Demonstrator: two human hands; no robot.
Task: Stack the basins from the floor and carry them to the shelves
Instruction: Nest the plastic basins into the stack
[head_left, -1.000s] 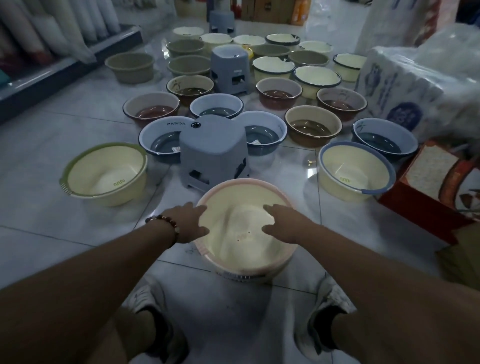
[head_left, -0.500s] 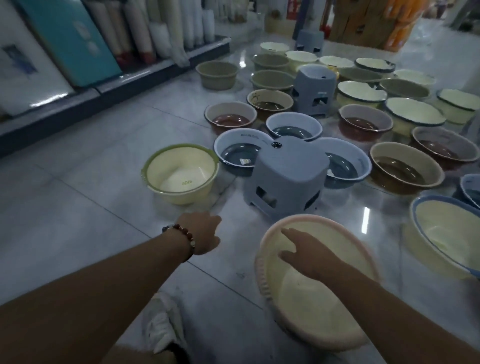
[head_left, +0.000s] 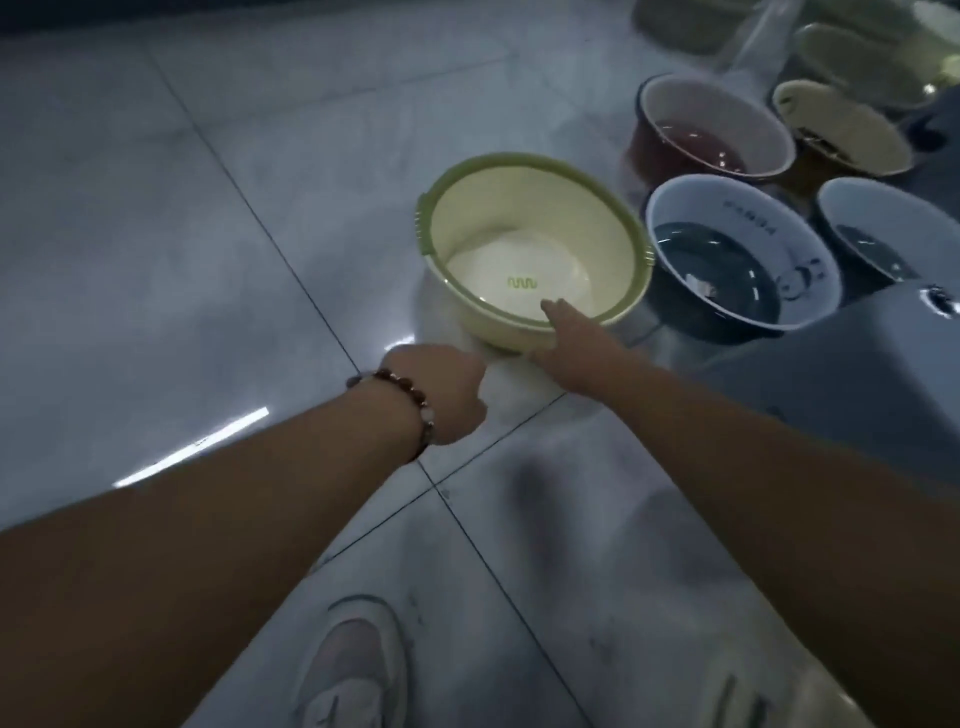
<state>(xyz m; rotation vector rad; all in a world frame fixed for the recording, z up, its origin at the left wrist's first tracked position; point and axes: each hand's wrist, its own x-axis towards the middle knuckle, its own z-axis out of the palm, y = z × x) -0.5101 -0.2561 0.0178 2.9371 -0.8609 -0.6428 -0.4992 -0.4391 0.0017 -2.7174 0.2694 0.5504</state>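
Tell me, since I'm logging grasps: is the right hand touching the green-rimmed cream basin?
Touching. The head view shows the right hand lying over the near rim of the green-rimmed cream basin, a finger inside the bowl. The left hand is short of it.

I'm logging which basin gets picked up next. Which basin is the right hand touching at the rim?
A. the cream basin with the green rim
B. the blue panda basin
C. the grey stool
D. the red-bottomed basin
A: the right hand reaches over the near edge of the green-rimmed cream basin, its fingers on the rim; the other basins lie beyond it.
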